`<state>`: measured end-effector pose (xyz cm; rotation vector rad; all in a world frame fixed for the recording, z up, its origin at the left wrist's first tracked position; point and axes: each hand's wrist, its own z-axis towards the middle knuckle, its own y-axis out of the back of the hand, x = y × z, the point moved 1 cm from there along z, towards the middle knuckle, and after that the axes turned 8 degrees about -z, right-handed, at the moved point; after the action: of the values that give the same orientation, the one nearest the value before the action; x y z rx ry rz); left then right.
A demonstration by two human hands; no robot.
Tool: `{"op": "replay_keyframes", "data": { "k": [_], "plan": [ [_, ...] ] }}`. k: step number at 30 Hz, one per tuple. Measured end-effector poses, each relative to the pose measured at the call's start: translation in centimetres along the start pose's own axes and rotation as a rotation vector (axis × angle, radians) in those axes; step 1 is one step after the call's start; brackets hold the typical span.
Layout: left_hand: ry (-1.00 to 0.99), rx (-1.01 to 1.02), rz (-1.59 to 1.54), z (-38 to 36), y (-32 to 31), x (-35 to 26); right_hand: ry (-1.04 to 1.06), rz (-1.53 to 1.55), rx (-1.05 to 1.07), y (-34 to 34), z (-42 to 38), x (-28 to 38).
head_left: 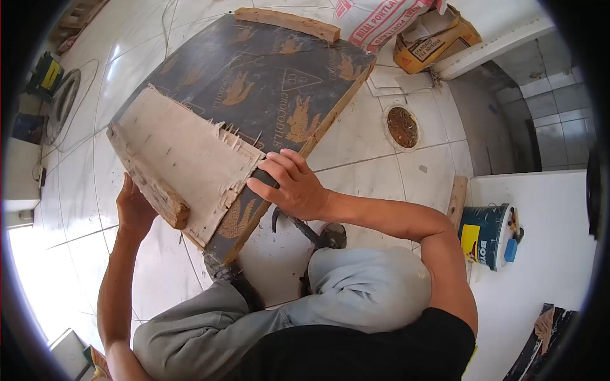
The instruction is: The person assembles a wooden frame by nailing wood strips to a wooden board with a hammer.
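Note:
A large plywood board (pixel 210 82) with a dark printed face leans tilted in front of my knees. Part of its face is peeled down to pale, splintered wood (pixel 184 140). My left hand (pixel 135 206) is at the board's left edge, beside a rough wood strip (pixel 149 178); its fingers are mostly hidden behind. My right hand (pixel 292 184) is closed at the near right edge, its fingers curled over a dark grip (pixel 268 178). A dark curved claw (pixel 275 220) shows just below, so this looks like a claw hammer, largely covered by my hand.
Another wood strip (pixel 289 24) runs along the board's far edge. Beyond are a cement bag (pixel 381 19) and a tile adhesive bag (pixel 438 41). A round floor opening (pixel 401 127) holds debris. A paint bucket (pixel 486 238) stands right; a cable (pixel 95 82) lies left.

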<state>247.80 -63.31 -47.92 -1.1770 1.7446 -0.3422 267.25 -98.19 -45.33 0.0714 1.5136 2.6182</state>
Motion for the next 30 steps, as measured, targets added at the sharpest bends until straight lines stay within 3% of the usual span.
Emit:
{"op": "replay_keyframes", "data": {
  "k": [1, 3, 5, 9, 11, 14, 16, 19, 21, 22, 24, 25, 26, 27, 29, 30],
  "plan": [
    [0.067, 0.011, -0.001, 0.3, 0.4, 0.0, -0.009, -0.020, -0.018, -1.1, -1.2, -0.3],
    [0.015, -0.217, 0.272, 0.6, -3.8, 0.9, 0.006, -0.026, -0.057, -2.9, -2.9, -1.2],
    [-0.037, -0.281, 0.273, 2.7, -4.2, 2.2, -0.113, -0.028, -0.048, -4.1, -4.0, -2.1],
    [-0.086, -0.210, 0.365, 6.5, -5.2, 2.6, -0.201, -0.018, -0.032, -5.4, -5.0, -4.4],
    [-0.174, -0.061, 0.457, 7.6, -3.7, 2.7, -0.219, -0.003, 0.008, -6.3, -5.6, -4.6],
    [-0.138, -0.132, 0.464, 9.3, -4.6, 2.5, -0.252, 0.013, 0.098, -5.5, -5.0, -5.7],
    [-0.111, -0.174, 0.430, 10.9, -2.0, 2.1, -0.170, 0.287, 0.141, -3.1, -3.6, -9.6],
    [-0.073, -0.210, 0.375, 11.6, -1.2, 2.1, -0.623, -0.080, -0.102, -3.4, -3.5, -23.7],
    [-0.089, -0.266, 0.335, 11.7, -1.7, 2.1, -1.024, -0.198, 0.129, -4.7, -5.3, -33.2],
    [-0.057, -0.250, 0.295, 11.9, -2.1, 2.2, -1.177, -0.081, 0.179, -6.0, -6.9, -37.4],
    [-0.025, -0.266, 0.232, 12.1, -2.3, 2.4, -1.179, -0.011, 0.289, -10.4, -11.0, -43.3],
    [-0.010, -0.286, 0.213, 12.6, -2.0, 2.7, -1.202, 0.185, 0.483, -9.7, -10.3, -42.3],
    [-0.024, -0.303, 0.238, 13.3, -1.8, 2.9, -1.210, 0.102, 0.244, -11.1, -11.3, -41.9],
    [-0.029, -0.317, 0.257, 13.8, -1.7, 3.1, -1.185, 0.128, 0.171, -10.9, -11.6, -41.4],
    [-0.049, -0.274, 0.217, 14.2, -2.5, 2.6, -1.195, 0.136, 0.212, -10.5, -13.2, -40.7],
    [-0.044, -0.203, 0.208, 14.7, -2.7, 2.3, -1.304, 0.242, 0.191, -9.5, -13.3, -39.1]
  ]
}}
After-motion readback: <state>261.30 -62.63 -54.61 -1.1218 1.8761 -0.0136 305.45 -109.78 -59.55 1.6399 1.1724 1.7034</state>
